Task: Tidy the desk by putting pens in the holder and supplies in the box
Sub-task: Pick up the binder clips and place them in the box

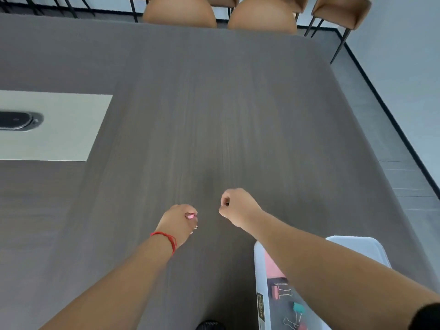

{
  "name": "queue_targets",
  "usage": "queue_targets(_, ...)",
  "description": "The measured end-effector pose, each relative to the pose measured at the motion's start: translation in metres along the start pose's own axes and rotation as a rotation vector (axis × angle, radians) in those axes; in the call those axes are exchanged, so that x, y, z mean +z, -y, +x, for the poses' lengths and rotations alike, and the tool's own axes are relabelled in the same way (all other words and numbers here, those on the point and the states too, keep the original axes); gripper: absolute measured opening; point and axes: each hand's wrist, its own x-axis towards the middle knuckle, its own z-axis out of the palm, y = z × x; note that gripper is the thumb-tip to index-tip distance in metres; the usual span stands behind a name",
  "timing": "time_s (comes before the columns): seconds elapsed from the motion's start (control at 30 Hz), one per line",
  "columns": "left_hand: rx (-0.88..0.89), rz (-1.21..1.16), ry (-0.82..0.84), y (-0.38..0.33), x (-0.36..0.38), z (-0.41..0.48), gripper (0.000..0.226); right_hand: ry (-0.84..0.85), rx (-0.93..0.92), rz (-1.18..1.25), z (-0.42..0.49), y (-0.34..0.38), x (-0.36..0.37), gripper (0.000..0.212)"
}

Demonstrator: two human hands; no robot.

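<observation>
The left hand (178, 222) is closed on a small pink binder clip (191, 215): light, rigid, slippery metal, best pinched across its body. Right of that grip, the right hand (234, 207) is curled shut; its contents cannot be told. Lower right, the clear box (260, 277) holds clips.

desk (214, 103): grey-brown, wood grain
inset panel (59, 129): pale, off-white
wrist string (166, 239): red
box (258, 270): translucent white
binder clips (279, 291): pink, teal
chairs (179, 10): tan
clip in left hand (190, 216): pink
</observation>
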Motion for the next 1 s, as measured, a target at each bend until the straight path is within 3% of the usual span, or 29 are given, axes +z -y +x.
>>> queue_targets(0.13,0.102,-0.175,0.253,-0.061,-0.017,-0.049,0.013,-0.116,-0.008,0.183,-0.077,-0.038,-0.072,0.008)
queue_targets(0.27,0.335,0.027,0.547,-0.118,0.027,-0.098,0.014,-0.011,0.165,0.176,-0.161,-0.092,-0.078,0.018)
queue_targets(0.43,0.568,0.809,0.569,-0.138,0.123,-0.119,0.023,0.180,0.214,-0.026,-0.195,-0.128,0.013,0.015)
queue_targets(0.5,0.621,1.071,0.555,-0.132,0.152,-0.113,0.021,0.204,0.199,-0.068,-0.193,-0.140,0.047,0.033)
queue_targets(0.6,0.713,1.323,0.535,-0.117,0.172,-0.106,0.027,0.185,0.212,-0.096,-0.192,-0.148,0.071,0.040)
queue_targets(0.83,0.657,1.415,0.615,-0.106,0.181,-0.102,0.020,0.169,0.214,-0.108,-0.200,-0.149,0.062,0.036)
queue_targets(1.0,0.589,1.366,0.610,-0.119,0.182,-0.111,0.032,0.122,0.160,-0.113,-0.223,-0.145,0.044,0.040)
